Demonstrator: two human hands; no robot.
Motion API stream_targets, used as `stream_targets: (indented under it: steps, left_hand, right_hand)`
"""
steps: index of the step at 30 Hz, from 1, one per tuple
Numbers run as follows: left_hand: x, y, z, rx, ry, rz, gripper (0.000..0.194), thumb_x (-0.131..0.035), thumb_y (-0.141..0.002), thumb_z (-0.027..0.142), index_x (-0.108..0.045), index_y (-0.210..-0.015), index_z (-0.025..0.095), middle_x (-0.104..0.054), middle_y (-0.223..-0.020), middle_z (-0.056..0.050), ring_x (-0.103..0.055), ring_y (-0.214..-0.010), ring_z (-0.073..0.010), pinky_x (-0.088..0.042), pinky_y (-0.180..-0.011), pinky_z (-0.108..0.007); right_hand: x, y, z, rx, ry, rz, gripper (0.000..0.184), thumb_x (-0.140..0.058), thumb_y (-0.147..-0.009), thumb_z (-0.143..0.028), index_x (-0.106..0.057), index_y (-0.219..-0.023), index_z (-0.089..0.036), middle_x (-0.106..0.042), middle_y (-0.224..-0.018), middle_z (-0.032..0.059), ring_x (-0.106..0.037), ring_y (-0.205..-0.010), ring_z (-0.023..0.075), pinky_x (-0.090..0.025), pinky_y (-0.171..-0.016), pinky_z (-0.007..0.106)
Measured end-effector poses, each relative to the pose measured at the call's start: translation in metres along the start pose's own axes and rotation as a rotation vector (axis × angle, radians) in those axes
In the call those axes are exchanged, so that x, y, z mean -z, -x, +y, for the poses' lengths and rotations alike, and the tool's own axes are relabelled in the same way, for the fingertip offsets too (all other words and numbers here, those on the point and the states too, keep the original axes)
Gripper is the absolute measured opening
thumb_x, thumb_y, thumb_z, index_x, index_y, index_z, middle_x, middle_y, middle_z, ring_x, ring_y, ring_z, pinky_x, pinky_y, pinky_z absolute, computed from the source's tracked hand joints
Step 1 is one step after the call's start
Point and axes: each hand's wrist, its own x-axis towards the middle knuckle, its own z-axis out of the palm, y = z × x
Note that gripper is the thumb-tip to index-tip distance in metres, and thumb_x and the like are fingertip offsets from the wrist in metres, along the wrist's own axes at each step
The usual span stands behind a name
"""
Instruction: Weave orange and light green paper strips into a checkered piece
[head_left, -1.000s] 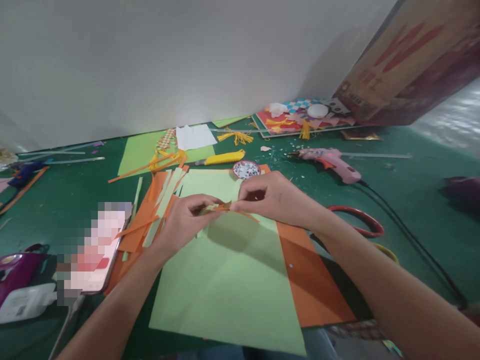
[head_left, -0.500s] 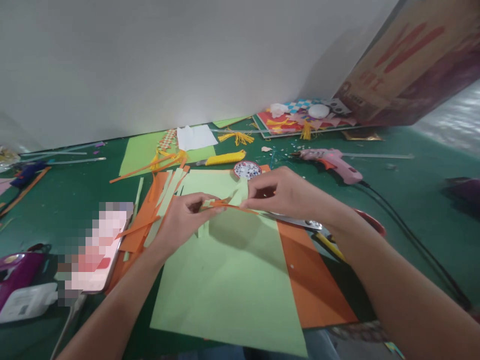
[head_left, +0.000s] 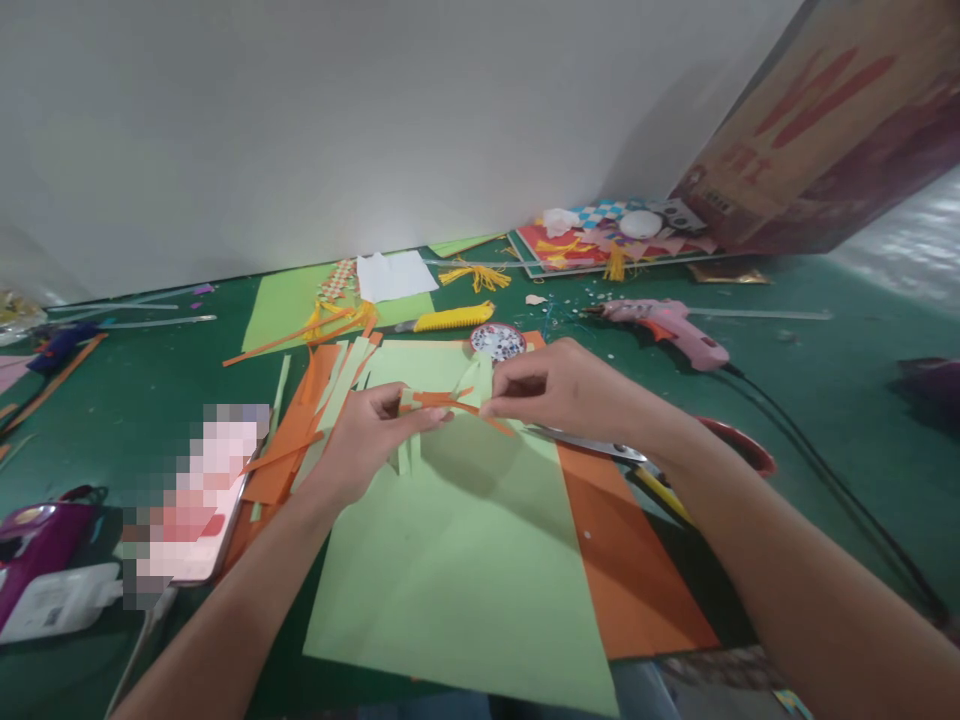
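Both my hands hold a small piece of green and orange paper strips [head_left: 439, 399] above a light green sheet [head_left: 465, 580]. My left hand [head_left: 375, 425] pinches its left end, thumb in front, with green strip ends hanging below. My right hand [head_left: 547, 385] has thumb and fingertips closed on its right side, where a green strip bends upward and an orange one sticks out. An orange sheet [head_left: 626, 570] lies partly under the green one. Cut orange strips [head_left: 281, 440] and green strips are heaped left of my left hand.
Behind my hands lie a yellow utility knife [head_left: 454, 318] and a round dish of small bits [head_left: 498, 343]. Scissors [head_left: 592, 443] rest by my right wrist. A pink glue gun [head_left: 667, 328] with its cord is at right, a phone [head_left: 199, 510] at left. A paper bag [head_left: 825, 130] stands behind.
The woven strips have tilted in my fingers, showing more of their face and the orange strip across it. The pinch of both hands stays in nearly the same place.
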Motion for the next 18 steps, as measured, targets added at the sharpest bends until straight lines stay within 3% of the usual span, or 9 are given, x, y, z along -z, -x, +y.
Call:
stream_targets:
  steps: [5, 12, 18]
  left_hand:
    - [0.000, -0.002, 0.001, 0.077, 0.253, -0.019, 0.020, -0.079, -0.063, 0.031, -0.071, -0.075, 0.017, -0.074, -0.080, -0.004, -0.068, -0.080, -0.0170, -0.050, -0.079, -0.030]
    - [-0.001, -0.001, 0.004, 0.139, 0.386, -0.081, 0.020, -0.078, -0.065, 0.026, -0.070, -0.079, 0.015, -0.075, -0.084, -0.005, -0.070, -0.085, -0.0196, -0.053, -0.085, -0.033]
    - [-0.005, -0.001, 0.004, 0.158, 0.420, -0.076, 0.026, -0.069, -0.075, 0.039, -0.070, -0.082, 0.014, -0.074, -0.087, -0.009, -0.070, -0.086, -0.0230, -0.056, -0.084, -0.037]
  right_hand:
    - [-0.006, 0.000, 0.000, -0.016, 0.022, 0.016, 0.035, -0.053, -0.084, -0.034, -0.050, -0.053, -0.018, -0.053, -0.046, -0.0044, -0.038, -0.043, 0.0067, -0.026, -0.044, 0.022]
    - [-0.012, -0.004, -0.005, -0.067, 0.047, 0.106, 0.021, -0.053, -0.079, -0.020, -0.056, -0.059, -0.018, -0.053, -0.049, -0.0032, -0.044, -0.047, 0.0084, -0.028, -0.048, 0.022]
    - [-0.014, -0.005, -0.006, -0.029, 0.071, 0.127, 0.024, -0.058, -0.080, -0.024, -0.055, -0.057, -0.018, -0.053, -0.048, -0.0037, -0.039, -0.046, 0.0081, -0.028, -0.049, 0.023]
